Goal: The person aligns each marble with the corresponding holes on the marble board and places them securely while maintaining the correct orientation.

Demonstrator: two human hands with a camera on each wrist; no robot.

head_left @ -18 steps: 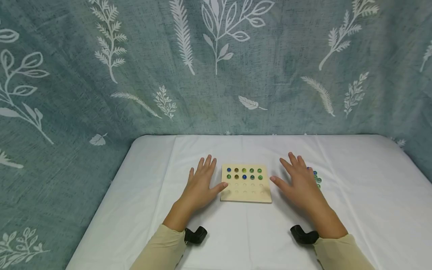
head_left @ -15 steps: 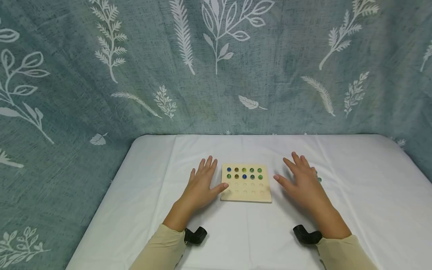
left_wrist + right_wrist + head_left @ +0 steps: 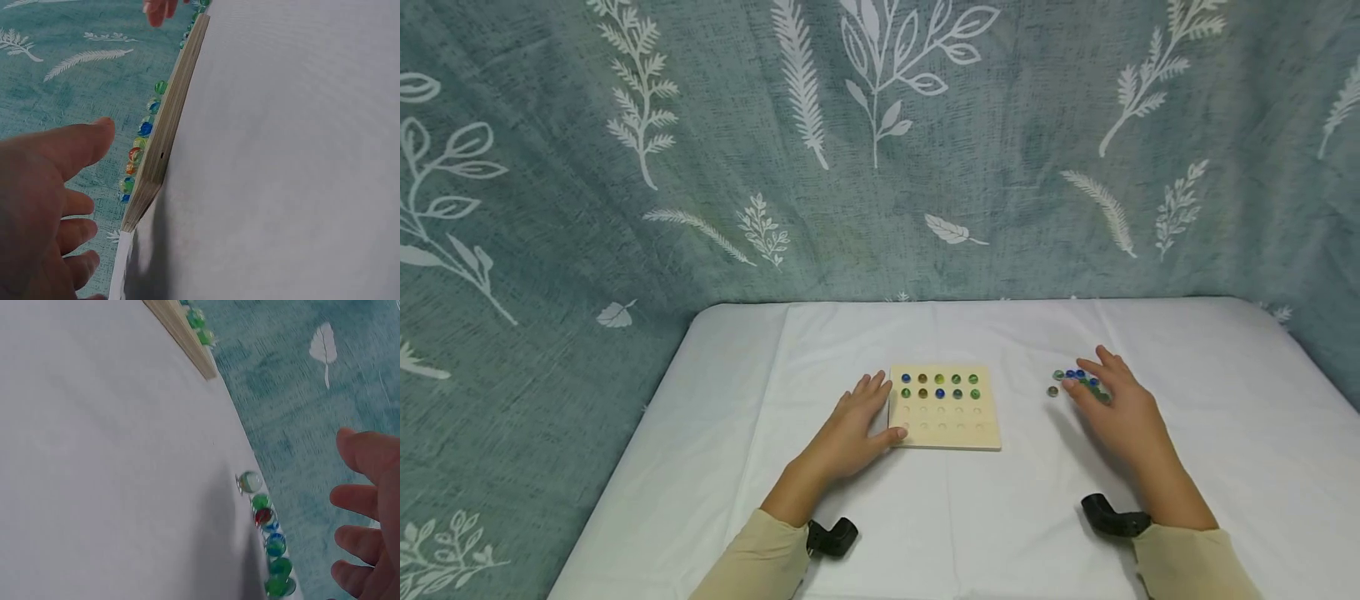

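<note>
A flat pale wooden board (image 3: 943,437) with rows of round hollows lies mid-table. Glass marbles (image 3: 940,393) in blue, green, yellow and brown fill its two far rows; the two near rows are bare. At the board's left side is my left hand (image 3: 853,425), its fingers extended and its thumb over the near left corner. My right hand (image 3: 1123,417) hovers by a loose cluster of marbles (image 3: 1071,374), holding nothing, fingers slightly bent. It covers part of the cluster. One marble (image 3: 1052,391) sits a little apart, left of the others. Both wrist views show the hands without anything gripped.
A white cloth (image 3: 1000,533) covers the table. Behind it hangs a blue-green curtain (image 3: 880,233) with white leaf prints. A black device (image 3: 832,537) is strapped at the left wrist, and another black device (image 3: 1112,517) at the right.
My right hand has moved right, away from the board, uncovering several loose marbles. My left hand's fingers have come down and closer to the board's left edge. The head view has shifted slightly.
</note>
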